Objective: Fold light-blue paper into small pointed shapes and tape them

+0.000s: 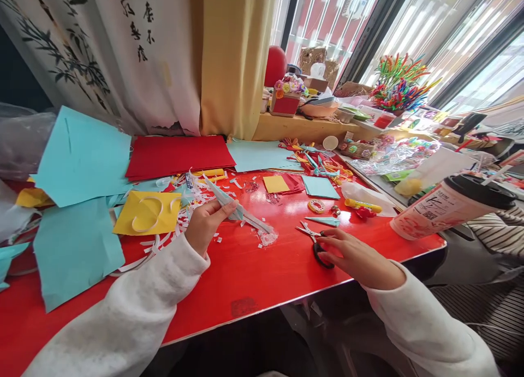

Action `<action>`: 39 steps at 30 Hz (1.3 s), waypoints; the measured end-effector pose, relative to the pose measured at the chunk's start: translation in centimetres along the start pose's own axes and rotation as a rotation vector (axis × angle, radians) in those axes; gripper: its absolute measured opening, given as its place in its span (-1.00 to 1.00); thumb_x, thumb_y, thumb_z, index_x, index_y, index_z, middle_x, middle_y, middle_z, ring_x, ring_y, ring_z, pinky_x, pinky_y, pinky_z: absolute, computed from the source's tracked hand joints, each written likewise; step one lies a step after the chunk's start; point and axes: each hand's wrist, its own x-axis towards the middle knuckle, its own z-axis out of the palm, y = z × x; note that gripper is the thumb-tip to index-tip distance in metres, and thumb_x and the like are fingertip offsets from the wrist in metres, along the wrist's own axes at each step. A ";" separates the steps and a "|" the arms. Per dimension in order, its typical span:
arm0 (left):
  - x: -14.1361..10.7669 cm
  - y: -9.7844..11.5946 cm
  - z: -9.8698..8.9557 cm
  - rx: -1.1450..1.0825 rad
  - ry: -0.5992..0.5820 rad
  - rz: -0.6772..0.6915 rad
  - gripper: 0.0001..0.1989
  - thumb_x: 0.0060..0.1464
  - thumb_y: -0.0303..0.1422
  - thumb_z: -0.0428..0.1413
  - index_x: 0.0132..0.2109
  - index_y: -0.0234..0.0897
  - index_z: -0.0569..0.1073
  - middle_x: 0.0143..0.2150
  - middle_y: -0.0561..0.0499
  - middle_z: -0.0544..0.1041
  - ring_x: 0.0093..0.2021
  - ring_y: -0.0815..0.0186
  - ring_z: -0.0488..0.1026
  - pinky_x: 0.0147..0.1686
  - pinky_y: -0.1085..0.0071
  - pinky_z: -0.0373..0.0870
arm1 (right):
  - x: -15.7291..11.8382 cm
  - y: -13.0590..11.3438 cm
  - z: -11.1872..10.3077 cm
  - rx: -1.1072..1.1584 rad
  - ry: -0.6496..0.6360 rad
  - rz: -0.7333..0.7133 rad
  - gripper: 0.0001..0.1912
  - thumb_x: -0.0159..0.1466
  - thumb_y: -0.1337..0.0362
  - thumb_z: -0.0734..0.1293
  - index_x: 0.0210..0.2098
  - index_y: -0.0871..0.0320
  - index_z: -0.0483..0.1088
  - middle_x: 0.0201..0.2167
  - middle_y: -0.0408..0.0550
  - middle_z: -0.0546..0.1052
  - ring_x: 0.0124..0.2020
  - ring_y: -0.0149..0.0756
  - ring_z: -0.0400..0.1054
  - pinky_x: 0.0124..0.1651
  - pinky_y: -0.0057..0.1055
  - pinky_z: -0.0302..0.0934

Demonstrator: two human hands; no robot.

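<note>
My left hand [208, 224] is closed on a narrow folded piece of light blue paper [223, 198], held above the red table [262, 289]. A pale strip slants from beside it toward a small heap of white paper bits [268, 237]. On the right, my right hand [347, 251] rests over the black handles of a pair of scissors [317, 246], whose blades are parted and point up and left. Its fingers are spread at the handles; whether they grip them is unclear. A folded blue paper triangle [325, 221] lies just beyond the scissors.
Blue sheets [77, 251], a yellow square [149, 212] and red sheets [180, 154] lie at left and back. Small blue squares [320, 186], a tape roll [316, 205] and a yellow glue tube [363, 205] sit farther right. A lidded cup [442, 208] stands at the right edge.
</note>
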 end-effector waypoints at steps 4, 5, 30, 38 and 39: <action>-0.1 0.1 -0.1 0.006 -0.006 0.000 -0.82 -0.18 -0.31 0.14 -0.43 -0.36 0.45 -0.51 0.03 0.46 -0.46 0.37 0.40 -0.40 0.45 0.35 | -1.0 0.7 1.5 0.046 0.087 0.110 -0.63 0.08 0.24 0.21 -0.11 0.20 0.29 -0.21 0.10 0.36 -0.18 -0.20 0.30 -0.11 -0.28 0.19; -0.1 0.2 -0.1 0.003 -0.005 0.000 -0.82 -0.17 -0.30 0.13 -0.43 -0.36 0.45 -0.50 0.03 0.46 -0.46 0.37 0.41 -0.41 0.45 0.35 | -1.1 0.8 1.7 0.036 0.096 0.152 -0.62 0.08 0.22 0.21 -0.11 0.20 0.28 -0.23 0.10 0.37 -0.18 -0.19 0.30 -0.12 -0.27 0.19; -0.4 1.2 0.1 0.035 0.050 0.022 -0.80 -0.21 -0.28 0.15 -0.41 -0.33 0.45 -0.45 0.04 0.43 -0.46 0.40 0.36 -0.57 0.49 0.38 | 1.1 -8.8 2.0 1.571 -0.409 -0.287 -0.31 -0.12 -0.18 0.24 -0.15 0.19 0.15 -0.38 -0.05 0.21 -0.40 -0.41 0.15 -0.38 -0.44 0.08; -0.5 1.3 0.3 0.058 0.074 0.037 -0.82 -0.23 -0.32 0.17 -0.45 -0.33 0.39 -0.53 0.09 0.42 -0.54 0.45 0.34 -0.59 0.54 0.29 | 3.4 -11.7 1.6 1.275 -0.354 -0.120 -0.26 -0.10 -0.15 0.25 -0.11 0.30 0.23 -0.41 -0.03 0.32 -0.39 -0.37 0.22 -0.30 -0.38 0.15; -0.6 1.3 0.3 0.055 0.073 0.035 -0.83 -0.23 -0.32 0.17 -0.45 -0.33 0.39 -0.53 0.09 0.41 -0.54 0.45 0.33 -0.59 0.54 0.29 | 3.6 -11.8 1.8 1.255 -0.332 -0.096 -0.26 -0.10 -0.15 0.25 -0.11 0.30 0.23 -0.42 -0.03 0.34 -0.40 -0.37 0.23 -0.31 -0.39 0.15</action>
